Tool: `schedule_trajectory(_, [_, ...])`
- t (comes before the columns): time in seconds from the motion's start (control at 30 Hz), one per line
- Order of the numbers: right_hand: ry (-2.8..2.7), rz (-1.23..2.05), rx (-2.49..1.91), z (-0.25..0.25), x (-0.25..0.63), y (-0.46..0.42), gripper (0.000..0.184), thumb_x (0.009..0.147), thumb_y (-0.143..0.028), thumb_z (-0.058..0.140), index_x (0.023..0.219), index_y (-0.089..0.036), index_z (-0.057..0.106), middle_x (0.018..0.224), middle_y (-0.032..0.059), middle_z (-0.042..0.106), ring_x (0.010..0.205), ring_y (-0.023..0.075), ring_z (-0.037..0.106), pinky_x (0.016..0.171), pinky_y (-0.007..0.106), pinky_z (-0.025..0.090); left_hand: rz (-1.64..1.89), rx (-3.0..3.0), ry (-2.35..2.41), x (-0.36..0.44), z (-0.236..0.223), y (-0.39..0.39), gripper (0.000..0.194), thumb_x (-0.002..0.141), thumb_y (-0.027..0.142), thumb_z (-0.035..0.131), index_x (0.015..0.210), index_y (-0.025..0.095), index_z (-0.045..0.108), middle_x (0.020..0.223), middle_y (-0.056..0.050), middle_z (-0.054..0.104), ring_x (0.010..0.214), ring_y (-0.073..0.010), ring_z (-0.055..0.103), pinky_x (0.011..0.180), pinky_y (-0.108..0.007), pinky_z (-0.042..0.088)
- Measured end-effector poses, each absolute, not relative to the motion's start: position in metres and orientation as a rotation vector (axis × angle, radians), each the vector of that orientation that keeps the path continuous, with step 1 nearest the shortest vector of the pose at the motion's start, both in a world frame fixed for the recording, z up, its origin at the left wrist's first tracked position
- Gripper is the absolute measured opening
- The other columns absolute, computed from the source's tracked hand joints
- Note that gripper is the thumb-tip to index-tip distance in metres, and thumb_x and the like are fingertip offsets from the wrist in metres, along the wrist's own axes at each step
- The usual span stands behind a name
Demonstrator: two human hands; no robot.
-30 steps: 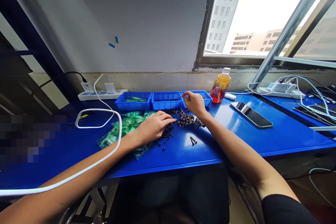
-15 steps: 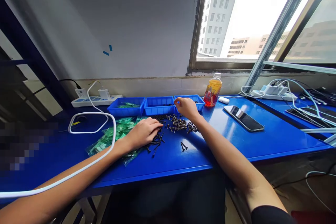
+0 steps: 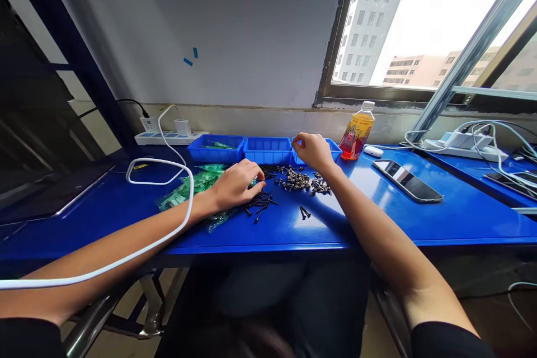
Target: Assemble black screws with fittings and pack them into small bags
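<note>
My left hand [image 3: 238, 183] rests low on the table, fingers curled toward the thumb. It lies between green plastic packets [image 3: 178, 197] and long black screws [image 3: 263, 201]; whatever is in its fingers is hidden. Over the gap between the middle blue bin [image 3: 267, 155] and the right blue bin [image 3: 336, 152], my right hand [image 3: 315, 151] is raised in a pinch. A tiny dark thing shows at its fingertips, too small to name. Short screws [image 3: 296, 179] lie in a loose pile below this hand. Two black screws [image 3: 304, 212] lie apart, nearer the front edge.
A left blue bin [image 3: 216, 154] holds green packets. Farther right are a drink bottle [image 3: 357, 131], a white earphone case [image 3: 373, 151] and a phone [image 3: 406, 180]. A white cable [image 3: 191, 196] loops across my left forearm from a power strip [image 3: 168, 137].
The view has shifted, so the scene sits higher and farther right. My left fingers look more curled toward the thumb. The right hand remains pinched at the bins.
</note>
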State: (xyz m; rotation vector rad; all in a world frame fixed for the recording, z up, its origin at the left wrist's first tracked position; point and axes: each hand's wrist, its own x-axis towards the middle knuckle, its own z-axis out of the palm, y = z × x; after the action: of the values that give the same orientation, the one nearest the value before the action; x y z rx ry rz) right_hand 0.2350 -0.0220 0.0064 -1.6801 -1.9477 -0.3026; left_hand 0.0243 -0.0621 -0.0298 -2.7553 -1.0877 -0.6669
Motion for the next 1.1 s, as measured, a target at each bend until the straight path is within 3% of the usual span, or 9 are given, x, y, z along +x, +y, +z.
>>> schedule_trajectory(0.3, [-1.957,-0.311,-1.712,0.0068,0.2359,-0.0227,0.026,0.084,-0.028,0.048,0.097,-0.024,0.07,0.085,0.0046,0.072,0.079,0.0185,0.065,0.065,0.024,0.042,-0.859,-2.82,-1.177,0.0199,-0.0308,-0.0572,0.023,0.086,0.033,0.039,0.074,0.018,0.053,0.081,-0.008,0.062,0.082,-0.022,0.054,0.076,-0.036,0.046])
schedule_trajectory(0.77, [-1.985,-0.289,-1.765,0.0064,0.2355,-0.0242,0.026,0.084,-0.026,0.048,0.097,-0.024,0.07,0.09,0.0052,0.072,0.084,0.021,0.065,0.064,0.026,0.043,-0.926,-2.818,-1.116,0.019,-0.0317,-0.0572,0.022,0.085,0.032,0.04,0.071,0.019,0.051,0.076,-0.006,0.061,0.076,-0.0203,0.054,0.072,-0.034,0.045])
schedule_trajectory(1.1, [-1.996,-0.266,-1.697,0.0084,0.2298,-0.029,0.024,0.083,-0.026,0.05,0.095,-0.02,0.07,0.077,0.0048,0.07,0.071,0.0182,0.062,0.058,0.025,0.037,-0.99,-2.777,-1.155,0.0178,-0.0315,-0.054,0.018,0.084,0.03,0.045,0.075,0.018,0.055,0.077,-0.005,0.063,0.078,-0.0201,0.057,0.071,-0.033,0.047])
